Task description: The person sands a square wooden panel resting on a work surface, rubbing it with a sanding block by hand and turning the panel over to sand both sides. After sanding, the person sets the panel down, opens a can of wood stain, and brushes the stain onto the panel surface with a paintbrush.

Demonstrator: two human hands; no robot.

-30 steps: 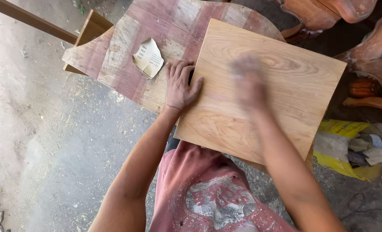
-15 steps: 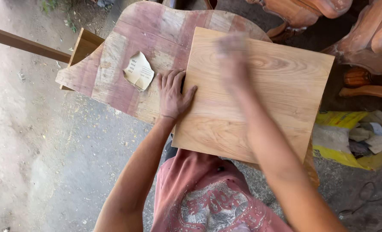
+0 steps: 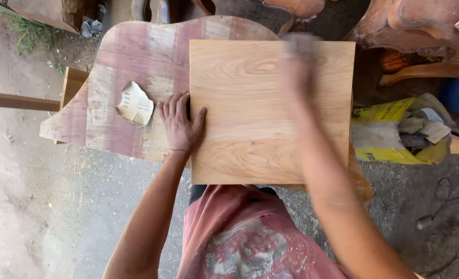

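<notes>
- our left hand (image 3: 180, 123) lies flat, fingers spread, at the 9 o'clock edge of the square wooden board (image 3: 271, 111), thumb resting on the board's face and the other fingers on the surface beside it.
- our right hand (image 3: 297, 64) is on the board toward 1 o'clock; it is blurred, so we cannot tell whether it is spread or pinching anything.
- the pale board sits on a larger reddish worn panel (image 3: 131, 62) with a curved top edge, covering its right part.
- a torn scrap of sandpaper (image 3: 135, 104) lies on that panel, just beside our left hand at its 9 o'clock.
- at 3 o'clock of the board, on the ground, a yellow sack (image 3: 384, 147) stands open; it holds crumpled papers and dull scraps (image 3: 420, 128).
- carved brown furniture parts (image 3: 425, 31) are at 1 o'clock, well apart from our hands.
</notes>
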